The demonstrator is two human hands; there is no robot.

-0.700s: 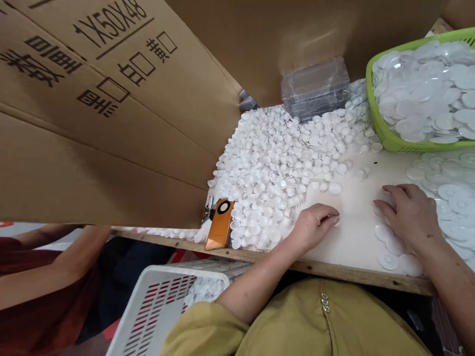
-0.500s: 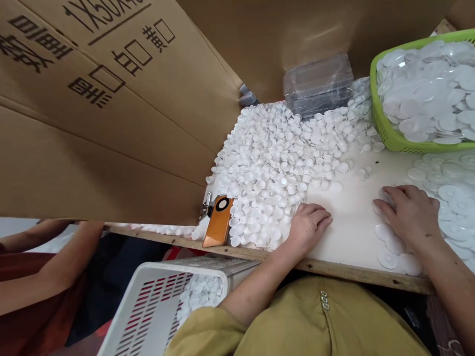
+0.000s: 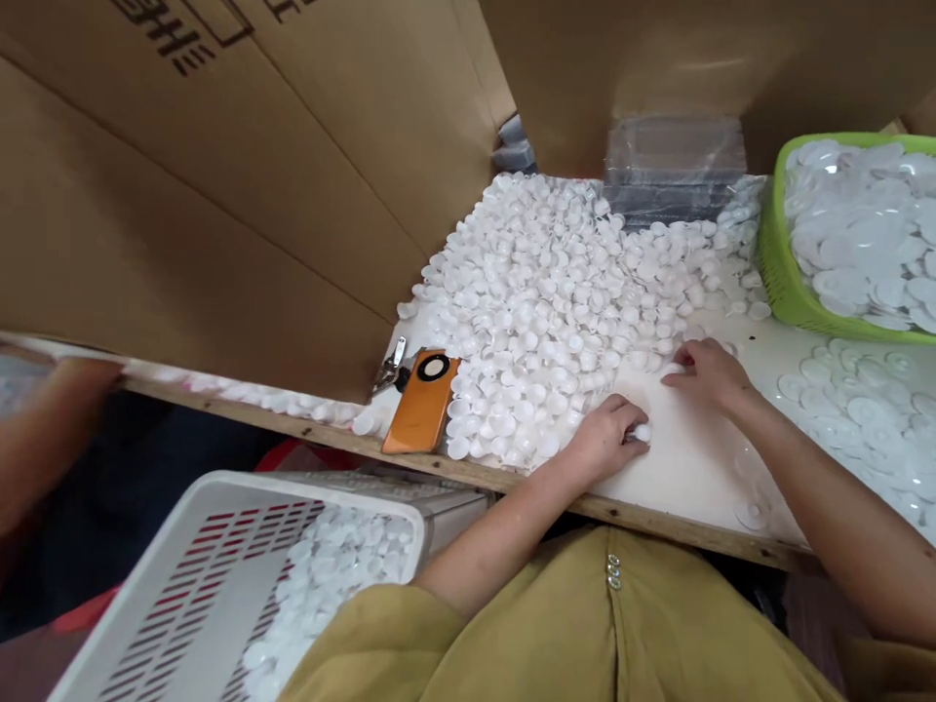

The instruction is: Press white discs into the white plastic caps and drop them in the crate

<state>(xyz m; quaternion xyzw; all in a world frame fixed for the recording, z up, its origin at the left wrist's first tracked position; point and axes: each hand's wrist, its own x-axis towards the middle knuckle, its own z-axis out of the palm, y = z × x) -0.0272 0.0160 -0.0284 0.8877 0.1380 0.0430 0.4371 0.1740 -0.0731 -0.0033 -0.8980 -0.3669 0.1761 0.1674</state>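
A person in a mustard-yellow top sits at a pale worktable, seen from above. The left hand rests on the table at the near edge of a big heap of small white caps, its fingers curled around one white cap that peeks out past the fingertips. The cap is small and round, so no long axis can be made out, and which way its open side faces cannot be told. The right hand lies just beyond, palm down, fingers loosely bent, fingertips touching a cap at the heap's edge; whether it grips it cannot be told.

Flat white discs are scattered to the right, and more fill a green basket. An orange phone lies at the table's near edge, left of the heap. A white crate with caps inside sits below the table. Cardboard walls the left and back.

Half a second ago the right hand lay flat among the discs, well apart from the left; now it has crossed over to the heap, near the left hand, which has closed on a cap.
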